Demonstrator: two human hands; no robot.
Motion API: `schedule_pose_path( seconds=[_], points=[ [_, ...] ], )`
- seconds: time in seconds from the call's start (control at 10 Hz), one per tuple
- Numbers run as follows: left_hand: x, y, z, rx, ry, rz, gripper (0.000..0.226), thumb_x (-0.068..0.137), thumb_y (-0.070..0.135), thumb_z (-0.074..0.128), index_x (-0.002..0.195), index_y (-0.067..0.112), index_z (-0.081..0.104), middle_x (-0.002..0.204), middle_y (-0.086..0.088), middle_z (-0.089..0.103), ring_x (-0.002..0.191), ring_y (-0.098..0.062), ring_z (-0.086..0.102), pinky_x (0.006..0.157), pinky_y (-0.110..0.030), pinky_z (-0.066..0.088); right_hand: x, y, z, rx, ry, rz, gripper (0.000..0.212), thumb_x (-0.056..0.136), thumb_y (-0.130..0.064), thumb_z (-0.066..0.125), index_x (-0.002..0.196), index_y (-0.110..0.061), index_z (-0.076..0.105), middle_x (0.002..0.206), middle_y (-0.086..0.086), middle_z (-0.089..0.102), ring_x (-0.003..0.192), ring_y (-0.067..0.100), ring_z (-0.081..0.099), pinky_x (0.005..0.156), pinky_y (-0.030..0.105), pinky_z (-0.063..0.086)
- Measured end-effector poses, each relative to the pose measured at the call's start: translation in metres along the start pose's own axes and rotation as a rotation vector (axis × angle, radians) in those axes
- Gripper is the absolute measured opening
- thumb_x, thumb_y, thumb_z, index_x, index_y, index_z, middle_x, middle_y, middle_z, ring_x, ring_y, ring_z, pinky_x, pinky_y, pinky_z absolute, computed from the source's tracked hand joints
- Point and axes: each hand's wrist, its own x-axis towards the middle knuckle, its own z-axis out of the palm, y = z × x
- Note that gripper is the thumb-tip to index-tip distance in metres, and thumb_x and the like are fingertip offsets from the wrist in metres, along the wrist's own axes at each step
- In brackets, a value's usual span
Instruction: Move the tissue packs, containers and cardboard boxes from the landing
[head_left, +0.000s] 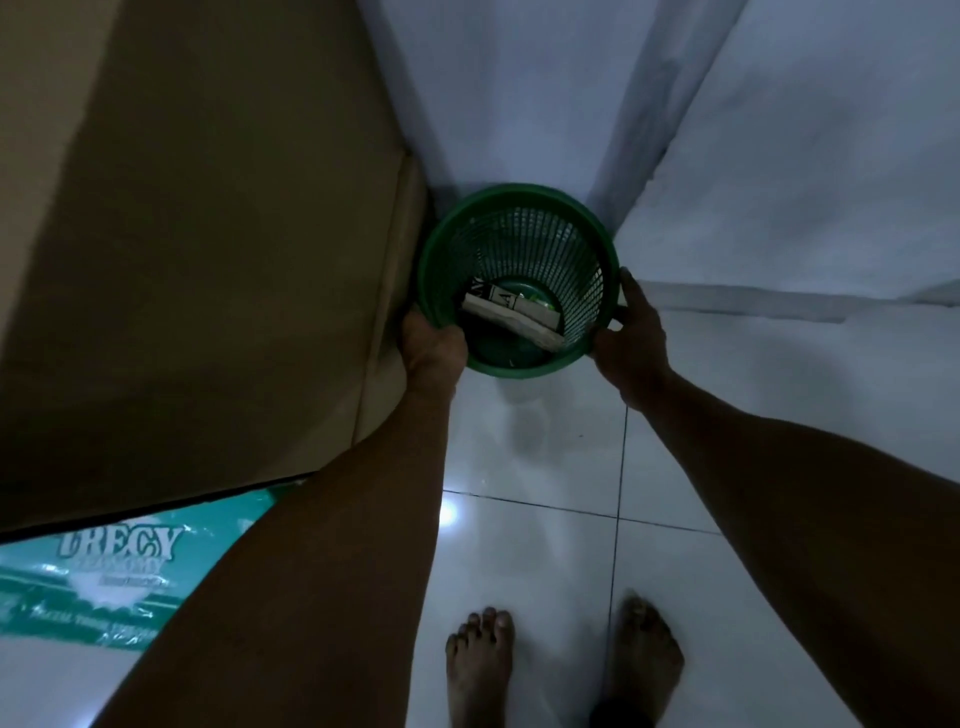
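Head view, very dim: both my arms reach down to the green basket (567, 240), which is in the corner where the white walls (519, 93) meet, just beside the big cardboard box (208, 234) on my left. My right hand (631, 332) holds the basket on its right side, w/ the thumb lying up along the rim and the other fingers curled round the outside of the mesh. My left hand (434, 340) is against the rim on the box side. Its fingers go down btw. basket and box, so I cannot tell if they are curled or flat. Inside the basket lie some small cartons (511, 314); the print is too dark to read.

I judge the step in hand is taking up this container w/ two hands. I cannot tell if the bottom is off the tile floor (545, 519) or not.

The next move, I think, calls for a straight lift up and back toward my feet (480, 654), kept level so the cartons do not slide out, and kept free of the box edge. The tissue pack (104, 577) under the box corner and the box itself are not moved yet, so much of the task is left.
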Motion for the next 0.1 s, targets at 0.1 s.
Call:
schedule_pose_path(
  seconds=[0.1],
  points=[
    [-0.0055, 0.003, -0.0014, 0.165, 0.037, -0.005, 0.042, 0.091, -0.007, 0.046, 0.133, -0.003, 0.053, 0.128, -0.02, 0.058, 0.119, -0.032, 0.055, 0.098, -0.028, 0.044, -0.0062, -0.014, -0.005, -0.036, 0.021, 0.012, 0.079, 0.09, -0.005, 0.062, 0.155, -0.024, 0.021, 0.149, 0.008, 0.044, 0.135, 0.027, 0.043, 0.104, 0.05, 0.045]
  ],
)
